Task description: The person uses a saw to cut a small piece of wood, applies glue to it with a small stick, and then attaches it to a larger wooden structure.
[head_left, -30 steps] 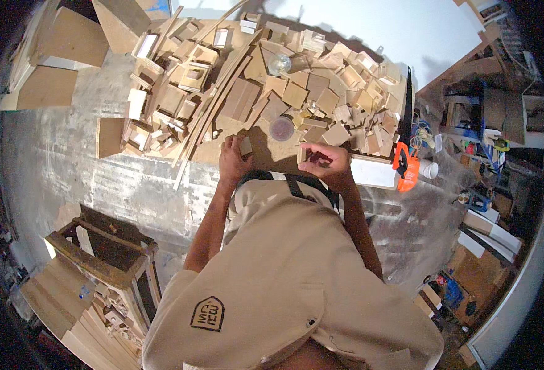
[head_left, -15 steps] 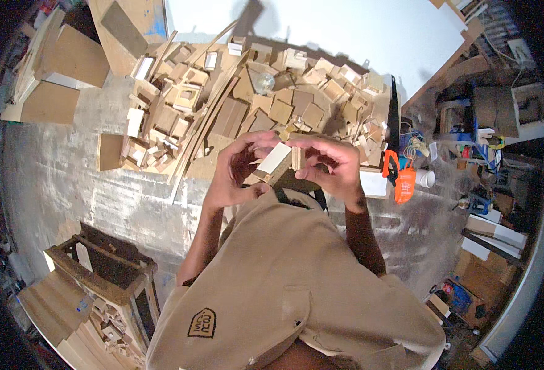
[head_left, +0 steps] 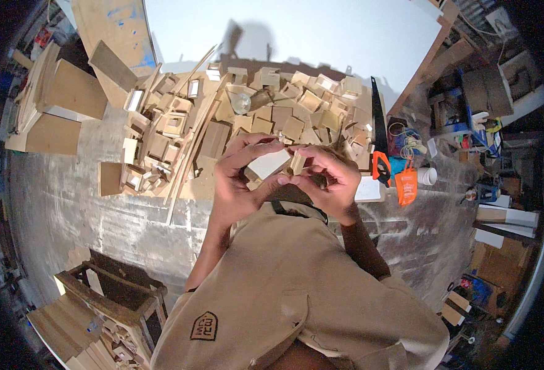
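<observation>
In front of my chest, my left hand (head_left: 236,177) is closed round a small white-faced wooden block (head_left: 268,164), fingers along its top edge and thumb underneath. My right hand (head_left: 335,177) pinches a small piece of plywood (head_left: 298,162) beside the block's right end. The two pieces sit close together; whether they are joined cannot be made out. Past my hands, a heap of wooden offcuts and small box-like pieces (head_left: 293,127) covers a board. A clear round glass object (head_left: 241,103) rests among them.
Long thin wood strips (head_left: 192,148) lie across the heap. At its right are a handsaw (head_left: 380,132), an orange pouch (head_left: 406,187) and a white cup (head_left: 428,177). A wooden frame (head_left: 108,293) stands at lower left, larger panels (head_left: 74,92) at upper left, a big white sheet (head_left: 321,37) behind.
The white-faced block has turned so its broad white face shows more fully. My left thumb has moved right under it, and the view has shifted slightly.
</observation>
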`<state>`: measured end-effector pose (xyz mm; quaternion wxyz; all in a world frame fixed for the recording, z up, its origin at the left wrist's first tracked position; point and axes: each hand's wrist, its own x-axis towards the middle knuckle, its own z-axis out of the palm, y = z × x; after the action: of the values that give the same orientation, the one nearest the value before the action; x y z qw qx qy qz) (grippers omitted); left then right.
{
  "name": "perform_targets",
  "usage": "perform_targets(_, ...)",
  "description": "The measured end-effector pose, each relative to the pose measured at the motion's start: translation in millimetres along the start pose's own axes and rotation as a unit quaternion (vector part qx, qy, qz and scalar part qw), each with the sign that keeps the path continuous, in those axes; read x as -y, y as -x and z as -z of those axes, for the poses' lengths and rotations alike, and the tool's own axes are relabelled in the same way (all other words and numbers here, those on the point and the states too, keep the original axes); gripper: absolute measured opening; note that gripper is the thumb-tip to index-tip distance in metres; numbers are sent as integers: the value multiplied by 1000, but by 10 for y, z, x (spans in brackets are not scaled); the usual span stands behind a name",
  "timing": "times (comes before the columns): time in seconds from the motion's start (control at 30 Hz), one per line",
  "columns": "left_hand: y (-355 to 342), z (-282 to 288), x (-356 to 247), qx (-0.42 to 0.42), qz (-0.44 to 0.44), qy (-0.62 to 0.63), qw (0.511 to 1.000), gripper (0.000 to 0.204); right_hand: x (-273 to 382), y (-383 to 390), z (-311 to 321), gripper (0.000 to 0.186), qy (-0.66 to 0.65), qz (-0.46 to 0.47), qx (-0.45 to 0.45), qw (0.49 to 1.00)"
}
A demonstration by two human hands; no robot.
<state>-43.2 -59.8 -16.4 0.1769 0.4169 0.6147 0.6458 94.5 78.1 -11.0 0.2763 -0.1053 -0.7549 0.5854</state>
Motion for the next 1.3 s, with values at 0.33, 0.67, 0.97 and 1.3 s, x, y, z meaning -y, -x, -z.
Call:
perform_targets(0.33, -134, 84, -232, 66, 55, 64, 994, 94, 82, -193, 227, 44, -15, -16, 81, 996)
perform_targets(0.67, -174, 309, -215, -7, -54, 100, 993, 94, 218, -364, -48, 43, -28, 8, 67, 997)
perform_targets(0.97, -137, 468, -119, -2, 2, 172, 985, 54, 284, -371, -198, 40, -100, -78, 37, 991)
perform_targets(1.3, -173, 334, -204, -1, -9, 213, 977, 50, 404, -314, -139, 44, -76, -83, 6, 994)
